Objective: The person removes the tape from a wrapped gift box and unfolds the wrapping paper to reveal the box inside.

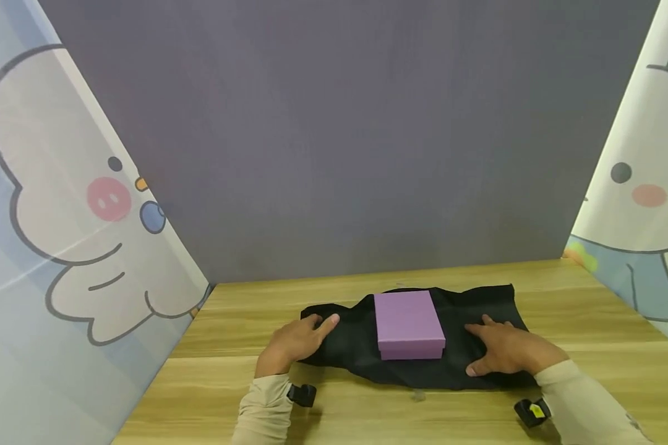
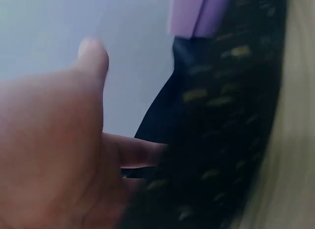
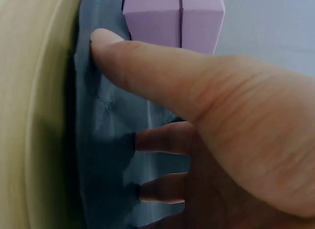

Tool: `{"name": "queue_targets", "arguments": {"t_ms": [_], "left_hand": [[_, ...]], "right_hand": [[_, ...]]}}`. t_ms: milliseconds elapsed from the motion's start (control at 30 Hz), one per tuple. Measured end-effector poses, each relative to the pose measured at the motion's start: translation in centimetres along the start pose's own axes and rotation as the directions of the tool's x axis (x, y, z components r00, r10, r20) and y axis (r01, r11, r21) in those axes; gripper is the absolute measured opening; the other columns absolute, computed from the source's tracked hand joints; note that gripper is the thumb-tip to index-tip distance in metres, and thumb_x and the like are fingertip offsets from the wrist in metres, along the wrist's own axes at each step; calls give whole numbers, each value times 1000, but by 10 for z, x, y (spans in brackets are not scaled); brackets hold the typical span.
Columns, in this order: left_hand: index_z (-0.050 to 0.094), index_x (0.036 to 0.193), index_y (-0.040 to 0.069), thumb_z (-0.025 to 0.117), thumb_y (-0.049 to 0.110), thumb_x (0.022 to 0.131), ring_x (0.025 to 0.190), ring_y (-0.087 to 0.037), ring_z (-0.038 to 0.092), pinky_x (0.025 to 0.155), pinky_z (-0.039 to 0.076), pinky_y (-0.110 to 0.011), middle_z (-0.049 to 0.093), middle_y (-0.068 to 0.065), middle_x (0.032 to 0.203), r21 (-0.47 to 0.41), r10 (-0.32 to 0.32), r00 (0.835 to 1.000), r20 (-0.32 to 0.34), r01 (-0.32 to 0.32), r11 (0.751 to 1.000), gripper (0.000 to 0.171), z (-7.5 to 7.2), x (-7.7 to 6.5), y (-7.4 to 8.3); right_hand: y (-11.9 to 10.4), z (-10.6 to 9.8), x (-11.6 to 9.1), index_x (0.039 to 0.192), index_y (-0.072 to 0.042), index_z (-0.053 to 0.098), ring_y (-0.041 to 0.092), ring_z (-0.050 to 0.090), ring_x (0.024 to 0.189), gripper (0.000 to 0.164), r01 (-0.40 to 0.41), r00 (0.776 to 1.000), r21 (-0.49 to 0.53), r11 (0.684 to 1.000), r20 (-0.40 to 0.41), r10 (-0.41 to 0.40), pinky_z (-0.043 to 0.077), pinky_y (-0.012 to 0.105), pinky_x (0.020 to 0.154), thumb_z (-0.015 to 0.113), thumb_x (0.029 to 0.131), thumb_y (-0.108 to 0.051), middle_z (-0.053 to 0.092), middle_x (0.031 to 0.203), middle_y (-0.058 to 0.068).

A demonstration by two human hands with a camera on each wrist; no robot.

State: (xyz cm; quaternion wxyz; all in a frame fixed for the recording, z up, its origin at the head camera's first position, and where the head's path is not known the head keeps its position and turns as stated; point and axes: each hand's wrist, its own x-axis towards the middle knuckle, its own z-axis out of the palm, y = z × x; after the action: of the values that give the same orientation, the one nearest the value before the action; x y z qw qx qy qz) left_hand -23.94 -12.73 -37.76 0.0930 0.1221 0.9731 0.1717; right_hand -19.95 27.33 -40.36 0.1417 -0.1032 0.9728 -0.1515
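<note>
A lidded purple box (image 1: pixel 407 316) sits on a wrinkled black cloth (image 1: pixel 352 341) spread over the table. My left hand (image 1: pixel 294 345) is at the cloth's left end, thumb raised and apart from the fingers. In the left wrist view, the fingertips are hidden behind the dark cloth (image 2: pixel 206 125), which is blurred and flecked with gold. On the right part of the cloth, my right hand (image 1: pixel 506 347) has its fingers spread. Its fingertips touch the fabric in the right wrist view, with the thumb (image 3: pixel 142 66) stretched out below the box.
The wooden table (image 1: pixel 211 395) runs back to a plain grey panel (image 1: pixel 334 142). Cartoon-printed sheets (image 1: pixel 61 204) stand at both sides. Each wrist wears a small black camera, such as the one (image 1: pixel 302 394) on the left.
</note>
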Motion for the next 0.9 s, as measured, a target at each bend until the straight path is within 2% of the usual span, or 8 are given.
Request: {"name": "queue_targets", "arguments": {"t_ms": [133,267,367,467,533,700,800,900], "left_hand": [[60,139,12,51,69,94,119,-41,58,93,46,-60,60,-15,135,156,23,999,-49,-15,988,73,5,2,8],[61,139,15,70,70,80,126,-45,50,93,45,-62,52,-21,141,249,13,1000,-18,-9,968,81,9,1,16],[59,141,15,77,69,73,131,-46,46,95,44,-63,46,-22,146,266,2,1000,10,-5,964,89,10,-2,20],[57,143,16,83,66,67,131,-45,45,95,44,-63,44,-21,148,277,-2,1000,10,-1,961,94,13,-4,20],[57,143,15,86,65,64,129,-44,46,94,46,-60,44,-21,145,283,-3,1000,11,0,959,98,16,-4,19],[56,142,8,88,65,61,127,-43,42,96,44,-59,44,-22,134,272,38,999,-7,-35,962,104,23,1,18],[53,142,7,88,65,61,135,-44,36,102,38,-64,40,-21,142,256,54,998,17,-56,965,106,25,3,15],[48,145,7,87,66,63,145,-46,23,107,28,-68,28,-20,157,228,45,997,69,-60,972,108,24,4,10]], "right_hand": [[-2,-4,1,144,2,50,72,26,127,98,4,1000,1,1000,-4,-4,30,78,94,84,73,-55,28,147,45],[1,-6,0,143,1,52,66,33,127,97,19,1000,-5,1000,-3,-19,34,74,95,88,69,-50,31,146,44],[4,-7,-1,142,0,53,63,37,128,96,24,1000,-9,1000,6,-24,36,72,95,91,66,-45,32,145,43],[6,-8,-2,142,-2,54,62,38,128,95,25,1000,-9,1000,19,-25,37,71,96,92,65,-42,33,146,42],[9,-8,-4,142,-3,55,62,39,127,95,31,999,-17,999,23,-31,38,71,95,93,64,-42,34,146,41],[17,-12,-7,142,-9,58,66,36,125,93,59,998,-48,997,-28,-60,38,74,91,91,63,-46,37,145,39],[21,-10,-8,147,-10,51,72,29,124,101,61,997,-43,997,-44,-63,36,78,88,89,64,-53,32,147,40],[21,-6,-7,153,-9,40,76,22,125,114,39,998,-45,998,-46,-42,38,78,84,85,63,-63,24,151,41]]}}
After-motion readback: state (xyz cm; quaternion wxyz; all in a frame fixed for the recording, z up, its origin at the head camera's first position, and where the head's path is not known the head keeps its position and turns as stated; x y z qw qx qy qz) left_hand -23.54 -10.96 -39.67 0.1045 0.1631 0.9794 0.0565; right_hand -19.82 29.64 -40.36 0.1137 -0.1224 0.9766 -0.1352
